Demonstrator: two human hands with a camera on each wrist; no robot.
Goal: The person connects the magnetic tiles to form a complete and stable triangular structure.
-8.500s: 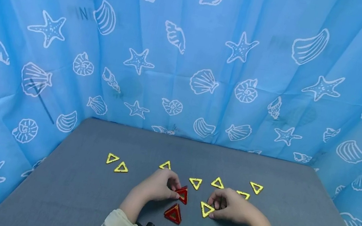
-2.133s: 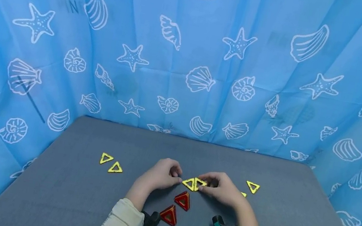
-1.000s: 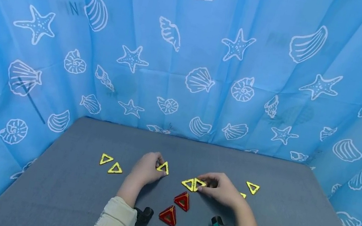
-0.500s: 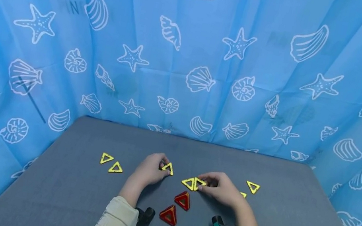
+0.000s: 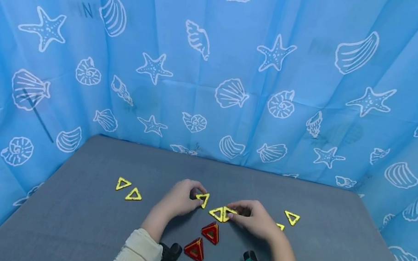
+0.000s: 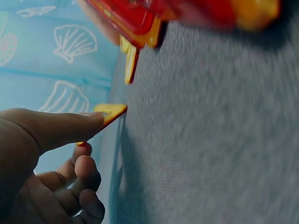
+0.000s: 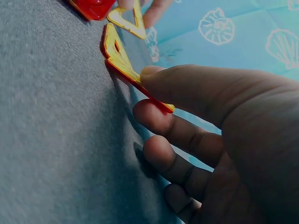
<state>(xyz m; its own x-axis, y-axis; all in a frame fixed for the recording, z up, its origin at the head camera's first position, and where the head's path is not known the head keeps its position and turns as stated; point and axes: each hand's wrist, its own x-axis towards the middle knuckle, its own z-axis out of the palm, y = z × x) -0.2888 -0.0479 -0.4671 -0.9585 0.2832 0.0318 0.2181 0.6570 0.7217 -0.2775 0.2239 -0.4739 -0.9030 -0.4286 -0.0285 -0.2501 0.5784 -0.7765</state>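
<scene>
My left hand pinches a yellow triangular magnetic tile by one side, thumb on its face in the left wrist view. Just to its right, two more yellow triangular tiles stand edge to edge, the left tile leaning against nothing but its neighbour. My right hand pinches the right tile of this pair between thumb and index finger; its other fingers are loosely bent. The held left tile comes close to the pair in the right wrist view. Nearer me stand two red pyramid shapes, an upper one and a lower one.
Two loose yellow triangles lie at the left on the grey tabletop. Another yellow triangle lies at the right, with one more partly hidden behind my right hand. A blue shell-print curtain surrounds the back and sides.
My left hand picked up a yellow triangle and carried it right, close to the joined pair. The right hand keeps its pinch there. Earlier, the yellow tiles in the middle lay apart.
</scene>
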